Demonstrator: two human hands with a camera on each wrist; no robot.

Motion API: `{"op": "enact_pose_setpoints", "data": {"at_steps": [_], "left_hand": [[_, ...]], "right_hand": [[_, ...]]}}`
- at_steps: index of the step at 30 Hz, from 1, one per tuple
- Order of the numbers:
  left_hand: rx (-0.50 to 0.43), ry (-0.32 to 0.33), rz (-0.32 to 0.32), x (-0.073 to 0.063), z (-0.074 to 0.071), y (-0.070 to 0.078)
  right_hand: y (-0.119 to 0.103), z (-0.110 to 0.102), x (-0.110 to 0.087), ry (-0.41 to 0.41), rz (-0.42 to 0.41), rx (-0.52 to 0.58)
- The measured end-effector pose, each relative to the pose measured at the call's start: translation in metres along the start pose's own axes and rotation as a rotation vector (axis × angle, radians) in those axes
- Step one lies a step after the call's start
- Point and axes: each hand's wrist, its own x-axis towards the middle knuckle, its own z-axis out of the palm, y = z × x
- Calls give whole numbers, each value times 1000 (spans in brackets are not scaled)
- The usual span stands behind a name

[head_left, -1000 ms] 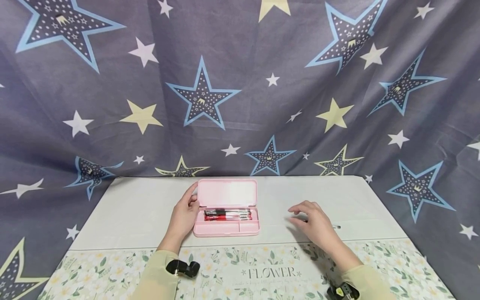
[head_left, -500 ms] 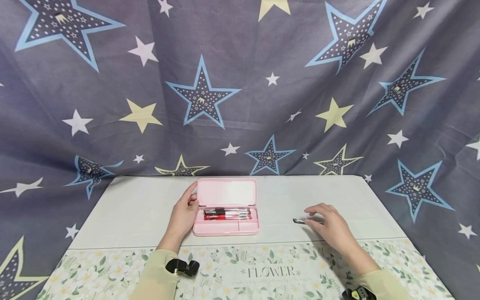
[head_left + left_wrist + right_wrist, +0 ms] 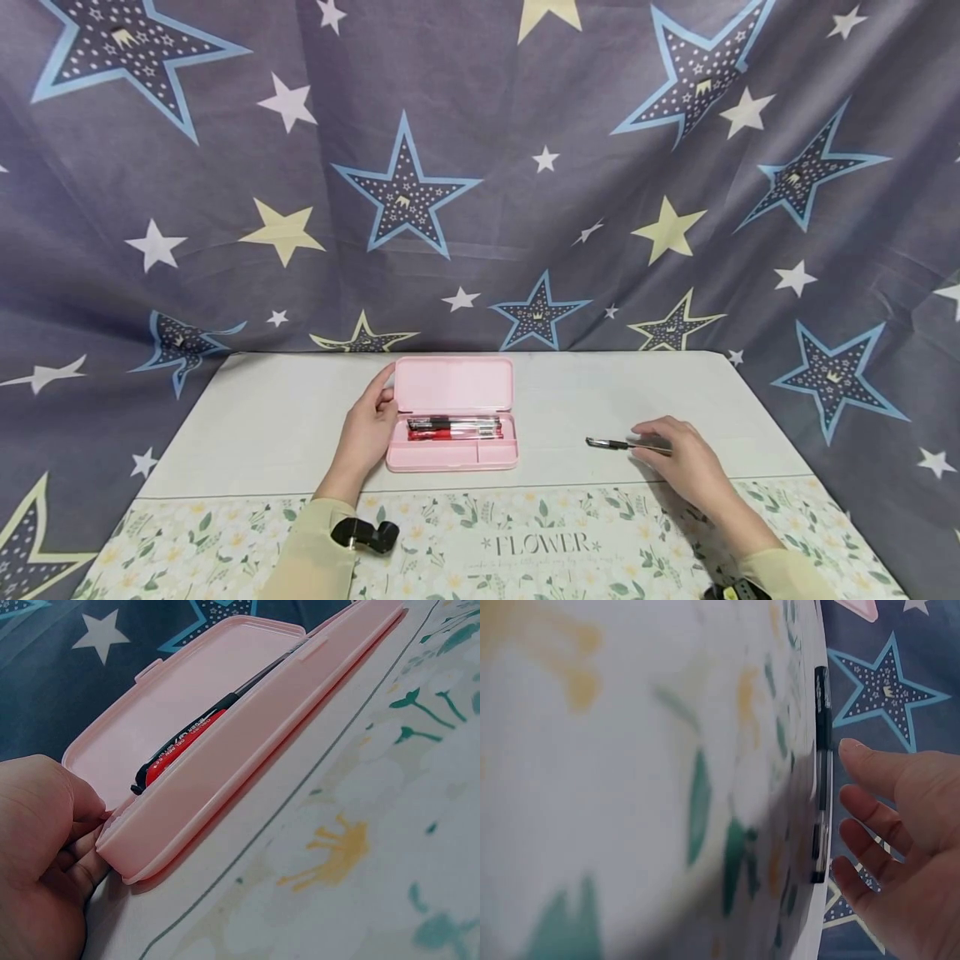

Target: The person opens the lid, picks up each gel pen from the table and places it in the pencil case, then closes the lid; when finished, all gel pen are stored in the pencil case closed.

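Observation:
A pink pencil case (image 3: 438, 463) stands with its lid (image 3: 453, 383) raised on the white part of the table. Inside its rear compartment lie black pens (image 3: 429, 423) and red pens (image 3: 442, 435). My left hand (image 3: 369, 429) holds the case at its left end, thumb and fingers at the corner in the left wrist view. To the right, a black gel pen (image 3: 609, 443) with a see-through barrel lies on the table, cap end toward the case. My right hand (image 3: 686, 458) hovers over the pen's back end, its fingers spread and apart from it in the right wrist view.
A floral mat (image 3: 540, 517) printed with FLOWER covers the front of the table. Behind the table hangs a dark curtain (image 3: 480, 250) patterned with stars. Small front compartments (image 3: 431, 454) of the case hold nothing visible.
My right hand has drawn back to the right along the pen, uncovering its cap and part of the barrel. The left hand and the pencil case stay in place.

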Motion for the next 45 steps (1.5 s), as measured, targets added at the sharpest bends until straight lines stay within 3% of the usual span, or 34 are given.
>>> {"op": "enact_pose_setpoints", "data": {"at_steps": [20,45], "left_hand": [[-4,5,10,-1,1,-1],[1,6,15,0,1,-1]], "right_hand": [[20,-3,-1,-64,22,28],[21,-3,-1,-80,60,2]]}}
